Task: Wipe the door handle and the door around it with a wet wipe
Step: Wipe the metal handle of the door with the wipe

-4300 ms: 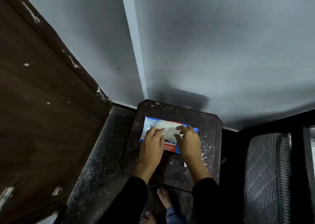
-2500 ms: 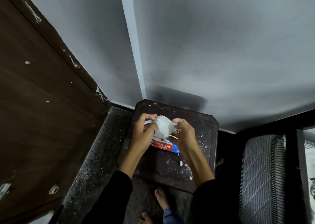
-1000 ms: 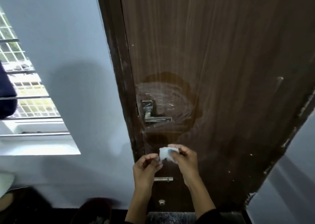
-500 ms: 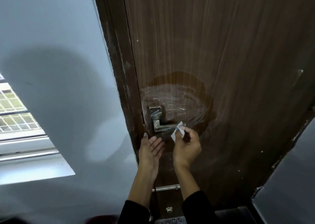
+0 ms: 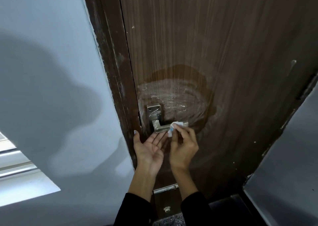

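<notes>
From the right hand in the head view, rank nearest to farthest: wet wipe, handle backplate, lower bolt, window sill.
From the right hand:
1. Wet wipe, in its fingertips.
2. Handle backplate, up-left.
3. Lower bolt, below, by the wrists.
4. Window sill, far left.

The left hand (image 5: pixel 149 149) is raised palm up, fingers spread flat and holding nothing. Just beside it, the right hand (image 5: pixel 183 145) is curled, fingertips pinched around a wet wipe (image 5: pixel 173 126). Both forearms reach upward in dark sleeves.

No legible text

No lettering, label, brand or number can be read on anything shown.
</notes>
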The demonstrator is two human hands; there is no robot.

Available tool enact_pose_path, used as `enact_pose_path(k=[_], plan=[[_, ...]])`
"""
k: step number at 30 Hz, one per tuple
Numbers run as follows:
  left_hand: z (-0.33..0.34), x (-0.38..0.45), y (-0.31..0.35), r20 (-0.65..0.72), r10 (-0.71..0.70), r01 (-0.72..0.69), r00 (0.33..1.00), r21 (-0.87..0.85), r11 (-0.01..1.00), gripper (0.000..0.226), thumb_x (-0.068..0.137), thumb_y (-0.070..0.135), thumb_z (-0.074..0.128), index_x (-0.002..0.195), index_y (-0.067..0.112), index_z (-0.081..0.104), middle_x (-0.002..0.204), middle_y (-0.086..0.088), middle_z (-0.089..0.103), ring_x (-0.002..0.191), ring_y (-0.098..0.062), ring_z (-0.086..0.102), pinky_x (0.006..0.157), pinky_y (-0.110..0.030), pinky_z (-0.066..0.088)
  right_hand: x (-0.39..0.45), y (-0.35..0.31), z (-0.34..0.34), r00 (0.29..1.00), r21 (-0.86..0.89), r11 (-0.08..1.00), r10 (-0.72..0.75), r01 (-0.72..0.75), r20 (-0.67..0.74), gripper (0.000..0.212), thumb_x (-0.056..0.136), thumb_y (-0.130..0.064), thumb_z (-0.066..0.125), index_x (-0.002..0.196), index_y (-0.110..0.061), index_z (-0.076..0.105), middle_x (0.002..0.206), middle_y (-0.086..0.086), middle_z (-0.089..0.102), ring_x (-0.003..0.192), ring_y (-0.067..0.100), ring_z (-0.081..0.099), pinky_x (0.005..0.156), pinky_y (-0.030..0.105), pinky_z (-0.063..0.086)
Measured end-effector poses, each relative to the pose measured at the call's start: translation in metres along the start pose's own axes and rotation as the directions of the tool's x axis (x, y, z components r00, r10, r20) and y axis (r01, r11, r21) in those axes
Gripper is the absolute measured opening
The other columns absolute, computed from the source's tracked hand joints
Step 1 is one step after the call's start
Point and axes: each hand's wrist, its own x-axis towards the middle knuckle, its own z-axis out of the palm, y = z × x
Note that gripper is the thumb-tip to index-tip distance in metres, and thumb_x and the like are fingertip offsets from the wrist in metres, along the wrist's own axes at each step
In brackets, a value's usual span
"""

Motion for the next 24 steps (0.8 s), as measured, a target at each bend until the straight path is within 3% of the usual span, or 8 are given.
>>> enact_pose_path(k=[4,7,10,13,16,20,22,24], plan=[[0.007,0.003,-0.002,0.024,-0.061,0.060,0.998,0.046,0.997,0.083,0.086,0.073,0.026,0.098,0.001,0.066,0.085,-0.014,0.068,0.085,-0.024,0.064,0.080,-0.034,0.049,-0.011,-0.003,0.003,0.963,-0.021,0.979,-0.196,0.203,0.187,0.019,0.082,0.002,0.060,0.097,-0.002,0.071,0.096,0.010,0.064,0.090,0.012,0.061,0.085,0.015,0.049],[0.011,0.003,-0.007,-0.007,-0.075,0.076,0.997,0.028,0.997,0.080,0.087,0.071,0.025,0.102,0.001,0.061,0.099,-0.016,0.067,0.095,-0.027,0.062,0.080,-0.036,0.047,0.004,0.003,-0.010,0.990,-0.020,0.996,-0.086,0.089,0.115,0.026,0.076,0.013,0.063,0.093,-0.004,0.072,0.092,0.010,0.064,0.085,0.014,0.063,0.080,0.016,0.050],[0.011,0.003,-0.012,-0.020,-0.065,0.065,0.998,-0.006,0.998,0.080,0.088,0.071,0.024,0.104,0.002,0.061,0.101,-0.017,0.070,0.101,-0.027,0.063,0.081,-0.037,0.046,0.016,0.003,-0.016,0.997,-0.023,0.999,-0.043,0.045,0.063,0.024,0.077,0.013,0.064,0.095,-0.003,0.072,0.094,0.010,0.063,0.088,0.010,0.061,0.082,0.009,0.046],[0.010,0.002,-0.015,-0.022,-0.062,0.062,0.998,-0.033,0.998,0.080,0.087,0.072,0.025,0.100,0.002,0.062,0.093,-0.013,0.066,0.091,-0.023,0.061,0.087,-0.033,0.044,0.010,-0.005,-0.010,0.977,-0.024,0.995,-0.085,0.092,0.197,0.023,0.078,0.011,0.063,0.096,-0.001,0.071,0.099,0.013,0.063,0.093,0.019,0.062,0.087,0.021,0.049],[0.012,0.002,-0.018,-0.017,-0.034,0.033,0.999,-0.064,0.997,0.078,0.087,0.072,0.026,0.098,0.003,0.061,0.091,-0.013,0.063,0.085,-0.022,0.059,0.088,-0.030,0.045,0.007,-0.005,-0.015,0.953,0.002,0.993,-0.116,0.121,0.281,0.025,0.073,0.015,0.064,0.090,0.000,0.073,0.095,0.013,0.065,0.091,0.012,0.061,0.086,0.015,0.047],[0.017,0.002,-0.025,-0.039,0.011,-0.016,0.999,-0.134,0.991,0.076,0.089,0.068,0.030,0.107,-0.001,0.057,0.107,-0.023,0.065,0.098,-0.030,0.063,0.086,-0.037,0.049,0.021,0.004,-0.030,0.993,-0.021,0.999,0.034,-0.032,0.112,0.022,0.074,0.014,0.065,0.087,-0.001,0.073,0.093,0.010,0.065,0.086,0.019,0.064,0.080,0.026,0.052],[0.018,0.004,-0.028,-0.050,0.035,-0.041,0.998,-0.138,0.990,0.075,0.089,0.068,0.030,0.105,0.000,0.057,0.105,-0.023,0.065,0.097,-0.030,0.063,0.087,-0.037,0.049,0.026,0.002,-0.027,0.995,-0.018,1.000,0.023,-0.021,0.097,0.021,0.077,0.012,0.064,0.093,-0.001,0.071,0.098,0.010,0.064,0.090,0.016,0.063,0.085,0.019,0.050],[0.017,0.006,-0.029,-0.063,0.039,-0.048,0.997,-0.143,0.989,0.071,0.088,0.069,0.032,0.099,0.003,0.057,0.097,-0.017,0.064,0.090,-0.026,0.062,0.086,-0.036,0.048,0.022,-0.004,-0.021,0.974,-0.046,0.996,-0.058,0.070,0.219,0.025,0.077,0.012,0.063,0.098,0.000,0.070,0.103,0.012,0.063,0.095,0.016,0.060,0.091,0.010,0.042]])
